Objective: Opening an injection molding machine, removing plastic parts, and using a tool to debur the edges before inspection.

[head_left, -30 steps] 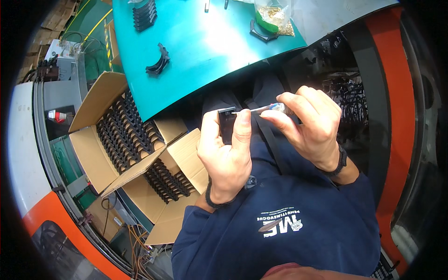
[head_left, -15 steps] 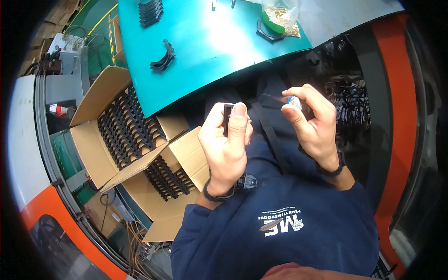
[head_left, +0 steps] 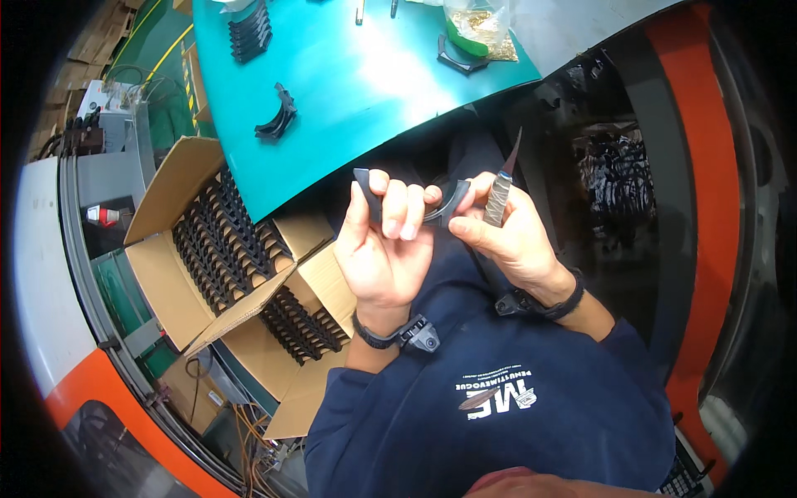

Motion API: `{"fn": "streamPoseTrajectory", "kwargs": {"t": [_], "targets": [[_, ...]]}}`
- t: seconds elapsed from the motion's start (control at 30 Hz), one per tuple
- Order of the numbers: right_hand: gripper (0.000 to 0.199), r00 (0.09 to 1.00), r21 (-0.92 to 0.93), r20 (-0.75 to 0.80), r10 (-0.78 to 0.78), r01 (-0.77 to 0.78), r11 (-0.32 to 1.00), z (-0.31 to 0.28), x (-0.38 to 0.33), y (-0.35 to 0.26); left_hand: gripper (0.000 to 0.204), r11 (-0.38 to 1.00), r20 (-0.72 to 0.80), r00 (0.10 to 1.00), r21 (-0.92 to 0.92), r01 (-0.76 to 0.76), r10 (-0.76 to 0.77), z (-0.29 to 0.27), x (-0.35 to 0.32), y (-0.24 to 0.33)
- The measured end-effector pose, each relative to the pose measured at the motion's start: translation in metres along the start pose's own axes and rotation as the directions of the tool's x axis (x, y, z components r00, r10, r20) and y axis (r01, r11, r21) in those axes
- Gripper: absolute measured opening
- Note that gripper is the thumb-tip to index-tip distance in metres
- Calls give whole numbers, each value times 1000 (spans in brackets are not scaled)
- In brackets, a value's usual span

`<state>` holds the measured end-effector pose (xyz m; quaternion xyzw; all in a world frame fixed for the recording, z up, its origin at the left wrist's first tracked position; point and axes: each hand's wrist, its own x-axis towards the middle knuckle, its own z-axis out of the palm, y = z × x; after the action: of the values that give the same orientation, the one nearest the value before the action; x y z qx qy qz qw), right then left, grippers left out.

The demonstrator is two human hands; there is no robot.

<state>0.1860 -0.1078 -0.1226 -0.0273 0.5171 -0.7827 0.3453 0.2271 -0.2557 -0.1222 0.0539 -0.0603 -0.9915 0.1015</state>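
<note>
My left hand (head_left: 383, 249) is closed around a black curved plastic part (head_left: 453, 201), a half-ring shape whose two ends stick out on either side of my fingers. In my right hand (head_left: 523, 241) is a slim knife (head_left: 498, 199) with a wrapped, silvery-grey handle, its narrow pointed blade sticking up and away from the part. The thumb and a finger of that same hand also touch the right end of the curved part. My left fingers hide the middle of the part. Both hands are over my lap, just off the table's near edge.
The green-topped table (head_left: 324, 124) carries a stack of black curved parts (head_left: 250, 33), a few loose ones (head_left: 278, 112), and a clear bag of small brass-coloured pieces (head_left: 486, 29). Open cardboard boxes (head_left: 158, 286) with rows of similar parts stand at the left, their flaps near my left forearm.
My hands have come together. The left has turned, so the curved part now shows its arc, and the right has moved left to touch its end. The knife blade now points upward.
</note>
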Motion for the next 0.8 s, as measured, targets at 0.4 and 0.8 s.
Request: {"fn": "streamPoseTrajectory", "kwargs": {"t": [0.4,0.8], "targets": [[20,999,128,-38,-35,39,991,-5,10,-7,34,978,53,999,207,-2,-9,-18,-5,-5],[21,972,-128,-126,-199,183,975,-10,15,-14,74,-263,641,728,766,-587,244,-21,3,8]]}}
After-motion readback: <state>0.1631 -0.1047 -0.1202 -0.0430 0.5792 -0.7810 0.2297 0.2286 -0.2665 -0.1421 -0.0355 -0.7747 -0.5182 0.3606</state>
